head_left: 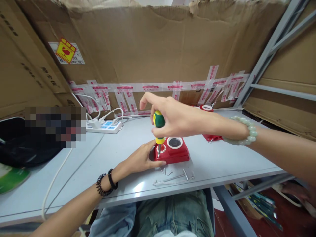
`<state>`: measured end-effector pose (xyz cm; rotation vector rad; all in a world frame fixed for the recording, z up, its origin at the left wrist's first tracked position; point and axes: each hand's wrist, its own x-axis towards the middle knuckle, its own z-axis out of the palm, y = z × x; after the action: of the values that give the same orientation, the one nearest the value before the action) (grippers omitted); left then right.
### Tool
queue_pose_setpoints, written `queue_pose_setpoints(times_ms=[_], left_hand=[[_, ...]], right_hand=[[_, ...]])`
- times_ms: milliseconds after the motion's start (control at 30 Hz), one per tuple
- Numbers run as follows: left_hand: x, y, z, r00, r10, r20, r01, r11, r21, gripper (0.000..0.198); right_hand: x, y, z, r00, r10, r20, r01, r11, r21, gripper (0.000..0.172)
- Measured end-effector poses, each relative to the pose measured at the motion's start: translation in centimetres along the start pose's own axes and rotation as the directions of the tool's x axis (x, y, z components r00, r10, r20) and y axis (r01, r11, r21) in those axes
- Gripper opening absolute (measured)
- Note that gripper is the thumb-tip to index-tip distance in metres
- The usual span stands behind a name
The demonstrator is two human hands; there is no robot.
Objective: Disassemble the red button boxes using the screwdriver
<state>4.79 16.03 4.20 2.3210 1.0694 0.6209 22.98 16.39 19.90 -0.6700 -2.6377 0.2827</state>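
**Driver on red unit: keep it square, keep the left brace firm**

Right hand grips the green-yellow screwdriver, thumb and fingers round the handle, index finger lifted off. Left hand clasps the left end of the red unit, thumb along the near side, other fingers on the far side.

Unit lies flat on the grey table, in front of the person, rings up. Driver tip is at its near-left corner, by the smaller ring. Can't tell from here if it's seated in a screw head; too small.

How I'd do it:
- Shaft looks close to upright. Hold it in line with the hole; a lean would likely cam out or chew the head.
- Press down first, then turn. Short turns, regrip between.
- Left thumb is near the tip. I'd slide it a bit further off in case of a slip.
- Brace against twist, not just sliding; load is on a corner, so the unit may want to rotate.
- Ease off once it goes snug; a plastic-looking boss probably strips easily.
- Loose screws sit close to the near side. Keep the left wrist clear of them.

Count:
- 1 screwdriver
- 2 red units; the 2nd is partly behind the right forearm
- 2 white rings on the braced unit
- 3 loose screws that I can make out
- 1 T-shaped metal rod
- 1 white power strip
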Motion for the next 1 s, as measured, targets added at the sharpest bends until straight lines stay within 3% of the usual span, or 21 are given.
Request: queue_pose_setpoints(times_ms=[133, 233, 300, 400, 467, 600, 833, 1000], left_hand=[[-0.4, 0.2, -0.4, 0.999, 0.035, -0.013, -0.034, 0.998, 0.059, 0.068], [-0.7, 0.8, -0.8, 0.984, 0.118, -0.136, -0.110, 0.992, 0.065, 0.069], [-0.9, 1.4, -0.9, 0.959, 0.177, -0.221, -0.165, 0.984, 0.072, 0.052], [-0.9, 1.9, -0.7, 0.935, 0.251, -0.249, -0.234, 0.967, 0.096, 0.015], [-0.9, 2.0, -0.5, 0.927, 0.286, -0.242, -0.269, 0.958, 0.101, 0.006], [-1.0, 2.0, -0.2, 0.922, 0.326, -0.210, -0.307, 0.944, 0.120, 0.007], [-1.3, 2.6, 1.7, 0.907, 0.420, -0.024, -0.377, 0.838, 0.395, 0.021], [-1.3, 3.0, 1.8, 0.916, 0.399, 0.041, -0.369, 0.799, 0.476, 0.025]], right_hand=[[-0.5, -0.4, -1.1, 0.997, 0.036, -0.069, -0.034, 0.999, 0.037, 0.041], [-1.0, -0.5, -1.6, 0.993, 0.049, -0.111, -0.044, 0.998, 0.045, 0.039], [-1.4, -0.3, -1.7, 0.991, 0.060, -0.124, -0.053, 0.997, 0.055, 0.038], [-1.8, 0.0, -1.6, 0.989, 0.067, -0.135, -0.057, 0.996, 0.072, 0.037], [-2.0, 0.2, -1.5, 0.988, 0.075, -0.135, -0.065, 0.995, 0.077, 0.037], [-2.6, 0.2, -2.0, 0.982, 0.125, -0.144, -0.114, 0.990, 0.085, 0.038], [-4.2, 1.1, -3.2, 0.947, 0.209, -0.243, -0.171, 0.971, 0.166, 0.034], [-5.1, 2.0, -3.1, 0.926, 0.214, -0.311, -0.175, 0.973, 0.148, 0.033]])
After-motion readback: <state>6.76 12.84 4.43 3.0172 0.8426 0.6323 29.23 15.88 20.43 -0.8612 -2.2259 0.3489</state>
